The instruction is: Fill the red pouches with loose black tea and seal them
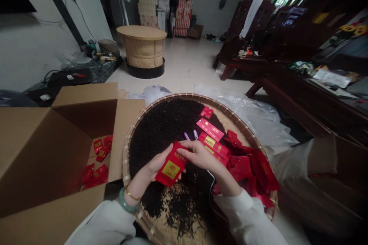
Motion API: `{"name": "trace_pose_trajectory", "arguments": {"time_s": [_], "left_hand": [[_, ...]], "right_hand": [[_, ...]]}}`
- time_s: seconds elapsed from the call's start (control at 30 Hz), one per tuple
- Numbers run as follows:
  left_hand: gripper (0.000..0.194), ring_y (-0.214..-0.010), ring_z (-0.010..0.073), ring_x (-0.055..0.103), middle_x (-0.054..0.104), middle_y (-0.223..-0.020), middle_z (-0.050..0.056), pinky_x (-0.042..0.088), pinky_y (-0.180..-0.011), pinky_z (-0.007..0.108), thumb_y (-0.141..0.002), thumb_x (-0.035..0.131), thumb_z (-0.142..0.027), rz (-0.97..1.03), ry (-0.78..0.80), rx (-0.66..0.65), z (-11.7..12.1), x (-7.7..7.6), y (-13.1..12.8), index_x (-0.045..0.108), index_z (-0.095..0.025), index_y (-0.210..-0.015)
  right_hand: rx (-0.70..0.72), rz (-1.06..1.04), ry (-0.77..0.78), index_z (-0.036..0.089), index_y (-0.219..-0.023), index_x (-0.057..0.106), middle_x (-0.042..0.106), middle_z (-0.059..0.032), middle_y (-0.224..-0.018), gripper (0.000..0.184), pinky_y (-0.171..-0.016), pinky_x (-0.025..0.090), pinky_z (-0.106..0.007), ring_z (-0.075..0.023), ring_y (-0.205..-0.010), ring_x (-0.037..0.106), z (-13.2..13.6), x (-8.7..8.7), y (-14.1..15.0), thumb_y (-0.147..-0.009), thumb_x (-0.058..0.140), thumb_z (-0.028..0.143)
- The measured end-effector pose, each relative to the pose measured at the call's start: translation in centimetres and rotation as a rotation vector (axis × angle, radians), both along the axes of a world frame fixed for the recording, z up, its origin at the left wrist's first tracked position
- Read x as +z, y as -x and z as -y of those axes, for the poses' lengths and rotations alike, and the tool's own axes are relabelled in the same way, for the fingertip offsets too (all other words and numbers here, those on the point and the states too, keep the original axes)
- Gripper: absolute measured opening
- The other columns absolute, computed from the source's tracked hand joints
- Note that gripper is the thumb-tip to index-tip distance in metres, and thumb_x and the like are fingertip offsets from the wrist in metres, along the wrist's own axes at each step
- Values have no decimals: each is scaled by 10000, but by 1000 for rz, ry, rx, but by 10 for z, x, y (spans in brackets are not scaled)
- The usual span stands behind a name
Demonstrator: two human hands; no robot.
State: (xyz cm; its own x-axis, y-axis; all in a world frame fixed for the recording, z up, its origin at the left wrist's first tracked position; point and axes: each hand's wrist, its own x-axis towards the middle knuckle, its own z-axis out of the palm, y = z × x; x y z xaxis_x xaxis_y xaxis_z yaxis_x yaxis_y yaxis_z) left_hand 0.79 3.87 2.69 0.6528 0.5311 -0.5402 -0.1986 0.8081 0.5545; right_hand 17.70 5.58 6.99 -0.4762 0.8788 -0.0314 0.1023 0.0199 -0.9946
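A red tea packet (171, 166) with a gold label is held between both hands over a round bamboo tray (125, 160). My left hand (158, 164) wraps its left side, and some fingertips show at its lower right edge. At its top, my right hand (195, 154) grips the packet with thumb and fingers. Dark loose tea leaves (163, 122) cover much of the tray. Beyond my right hand lie pink and red packets (211, 129) and two purple handle-like ends (195, 134) of something partly hidden. More red packets (241, 170) are heaped at the tray's right side.
An open cardboard box (123, 138) on the left holds several red packets (100, 149). Clear plastic sheeting (244, 111) lies behind the tray. Farther off stand a round woven table (143, 49) and a dark wooden bench (299, 95). A white cable (211, 187) runs beside my right forearm.
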Motion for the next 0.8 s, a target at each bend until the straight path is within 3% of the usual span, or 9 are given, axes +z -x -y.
{"name": "trace_pose_trajectory", "arguments": {"time_s": [0.1,0.2,0.3,0.37,0.5,0.57,0.63,0.7,0.8], "left_hand": [[750,-498,183,657,720,-749,141,495,-454,257,-861,261,-690,22,-17,1,0,3,0,606,-64,-1089],[743,-497,183,656,720,-729,126,491,-452,254,-855,270,-696,51,-31,-17,0,5,1,604,-76,-1094],[744,-479,183,647,705,-658,118,489,-446,250,-847,297,-699,39,-55,-22,1,4,1,628,-57,-1025],[745,-490,195,657,704,-654,127,492,-445,250,-825,336,-713,45,-77,-11,1,2,1,638,-51,-983],[668,-565,237,697,724,-753,142,515,-478,265,-779,495,-681,108,-143,42,2,-1,1,605,-80,-1049],[591,-587,249,707,730,-804,136,535,-513,286,-767,607,-581,110,-206,79,3,-1,1,568,-104,-1113],[551,-598,253,711,730,-838,131,547,-538,303,-766,659,-495,105,-251,85,4,0,1,540,-121,-1152],[530,-612,252,713,727,-866,135,549,-552,307,-780,655,-468,108,-270,82,5,1,1,529,-126,-1165],[524,-631,242,715,721,-905,148,547,-574,299,-779,661,-458,111,-294,106,6,3,0,530,-120,-1157]], "right_hand": [[-132,53,-197,221,-699,701,673,18,-713,51,-817,429,-324,-166,-707,578,-2,4,-2,-742,688,199],[-26,214,-280,210,-563,622,600,42,-576,255,-850,397,-351,-134,-574,522,-3,3,-3,-818,603,220],[58,340,-317,194,-485,497,508,48,-513,410,-763,410,-328,-116,-521,464,-3,-1,-3,-885,515,282],[52,390,-347,193,-486,462,475,40,-511,440,-698,410,-304,-125,-546,456,-2,-4,-3,-905,488,327],[-39,445,-438,187,-515,507,475,21,-575,418,-759,412,-329,-149,-650,483,-2,-9,-2,-891,532,370],[-145,413,-447,190,-614,599,496,10,-638,307,-733,422,-321,-155,-676,495,-1,-12,0,-863,576,368],[-279,349,-438,201,-845,668,520,-5,-724,173,-674,432,-298,-159,-696,506,-1,-15,1,-827,618,365],[-380,280,-407,204,-1016,652,537,-16,-783,277,-640,439,-286,-163,-713,518,0,-19,2,-793,646,368],[-391,213,-279,180,-837,683,553,-11,-714,230,-576,430,-272,-150,-649,525,2,-25,1,-776,640,398]]}}
